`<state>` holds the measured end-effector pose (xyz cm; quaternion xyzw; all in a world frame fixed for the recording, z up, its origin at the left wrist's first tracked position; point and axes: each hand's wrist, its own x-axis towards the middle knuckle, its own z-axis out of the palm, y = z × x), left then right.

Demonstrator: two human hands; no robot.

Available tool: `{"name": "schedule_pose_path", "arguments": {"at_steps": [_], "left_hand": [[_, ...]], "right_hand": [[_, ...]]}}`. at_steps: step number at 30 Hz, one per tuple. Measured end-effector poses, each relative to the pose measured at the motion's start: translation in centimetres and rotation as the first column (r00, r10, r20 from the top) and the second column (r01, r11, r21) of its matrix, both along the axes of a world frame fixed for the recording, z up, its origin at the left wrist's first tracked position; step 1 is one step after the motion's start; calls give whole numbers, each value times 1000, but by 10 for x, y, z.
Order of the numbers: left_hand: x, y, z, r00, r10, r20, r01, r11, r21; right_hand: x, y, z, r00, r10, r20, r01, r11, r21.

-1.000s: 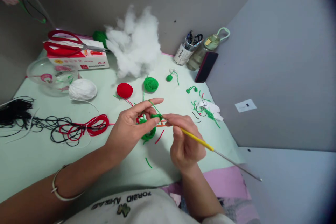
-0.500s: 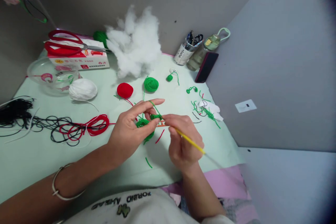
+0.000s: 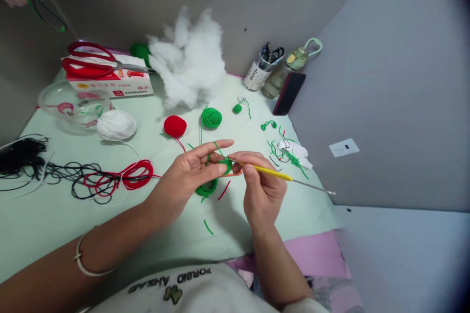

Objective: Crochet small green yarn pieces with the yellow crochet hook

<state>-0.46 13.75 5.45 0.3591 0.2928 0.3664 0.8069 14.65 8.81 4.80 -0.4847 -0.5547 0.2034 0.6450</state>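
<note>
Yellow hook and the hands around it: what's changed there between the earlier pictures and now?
The hook's free end has swung up in the picture, away from the body. The left hand and the green piece have shifted slightly right. Nothing was taken or let go: the right hand keeps the hook, the left the green piece. The red ball, scissors and stuffing stayed put.

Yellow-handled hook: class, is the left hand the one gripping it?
No, the right hand grips the yellow-handled hook, while the left hand holds the small green piece.
</note>
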Motion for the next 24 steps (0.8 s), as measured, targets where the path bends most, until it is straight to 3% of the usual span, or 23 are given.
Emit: {"name": "schedule_pose_path", "arguments": {"at_steps": [4, 7, 9, 11, 14, 19, 24], "left_hand": [[2, -3, -2, 997, 60, -44, -60, 998, -1], [3, 0, -3, 999, -21, 26, 24, 990, -136], [2, 3, -3, 996, -41, 78, 55, 979, -194], [1, 5, -1, 995, -3, 96, 21, 983, -183], [-1, 5, 0, 999, 17, 48, -12, 995, -98], [-2, 1, -2, 999, -35, -29, 36, 999, 38], [-3, 3, -2, 995, 21, -94, -13, 997, 80]], "right_hand": [[-2, -5, -8, 952, -90, 292, 65, 994, 92], [0, -7, -11, 850, -174, 497, 72, 973, 219], [3, -6, -9, 894, -191, 405, 106, 969, 222], [5, -4, -4, 974, -142, 174, 121, 985, 126], [5, -1, 0, 995, 0, -98, -2, 1000, -15], [4, 0, -3, 985, 46, -166, -64, 993, -99], [7, 1, -1, 933, 120, -339, -160, 983, -91]]}}
